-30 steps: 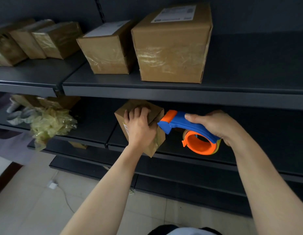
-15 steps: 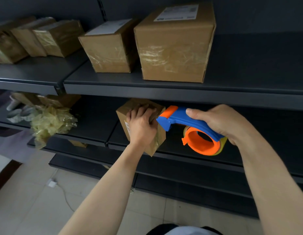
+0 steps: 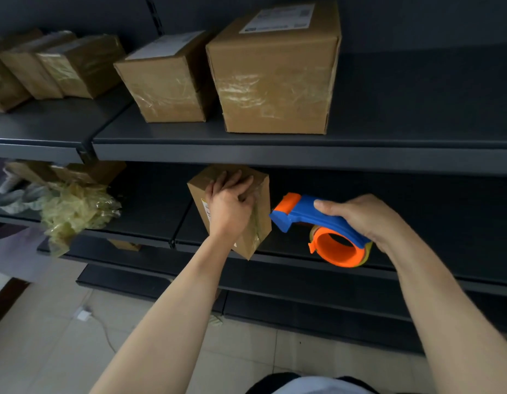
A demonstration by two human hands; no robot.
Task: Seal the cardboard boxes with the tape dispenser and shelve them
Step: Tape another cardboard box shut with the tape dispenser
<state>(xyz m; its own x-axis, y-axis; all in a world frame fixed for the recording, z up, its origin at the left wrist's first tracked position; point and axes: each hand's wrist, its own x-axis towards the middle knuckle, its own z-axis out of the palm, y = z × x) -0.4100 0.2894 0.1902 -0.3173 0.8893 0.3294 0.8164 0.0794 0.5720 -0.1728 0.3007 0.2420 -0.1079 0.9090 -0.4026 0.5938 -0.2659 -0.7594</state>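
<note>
Head view: a person's left hand [image 3: 229,206] gripped the top of a small cardboard box [image 3: 261,211], which stood at the near edge of the middle shelf [image 3: 150,220]. Just to its right, apart from it, the right hand [image 3: 363,220] was clamped round the handle of a blue and orange tape dispenser [image 3: 312,220]. The box looked light and stiff, and its taped faces were probably slick, so the bare corners seemed the best hold.

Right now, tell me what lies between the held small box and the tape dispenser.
Nothing. In the head view a bare gap separates the small box in the left hand from the tape dispenser in the right hand; only dark shelf shows behind.
</note>
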